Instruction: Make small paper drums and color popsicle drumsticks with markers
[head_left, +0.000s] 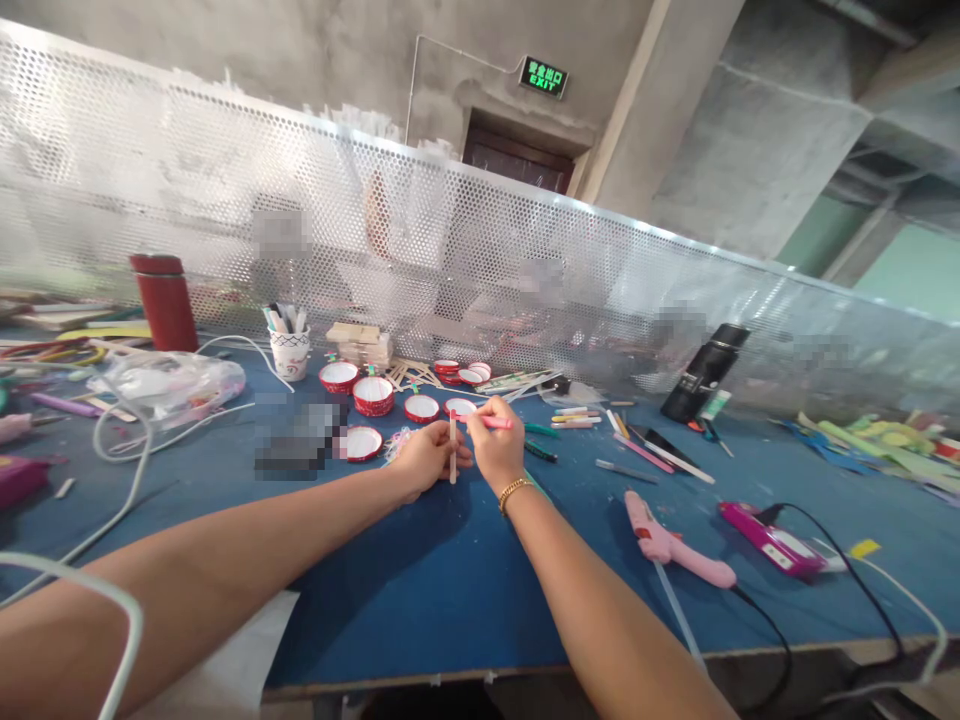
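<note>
My left hand (427,458) is closed around a thin wooden stick (452,452), holding it upright over the blue table (420,590). My right hand (496,440), with a gold bracelet on the wrist, pinches a pink marker (491,422) whose tip meets the top of the stick. Several red-rimmed round lids (373,394) lie just beyond my hands.
A pink glue gun (671,545) and a magenta device (772,540) with black cable lie at right. Loose markers and sticks (645,455), a black bottle (703,372), a red flask (165,300), a paper cup of pens (289,352), a plastic bag (169,385) and white cables surround. A perforated metal screen (480,260) backs the table.
</note>
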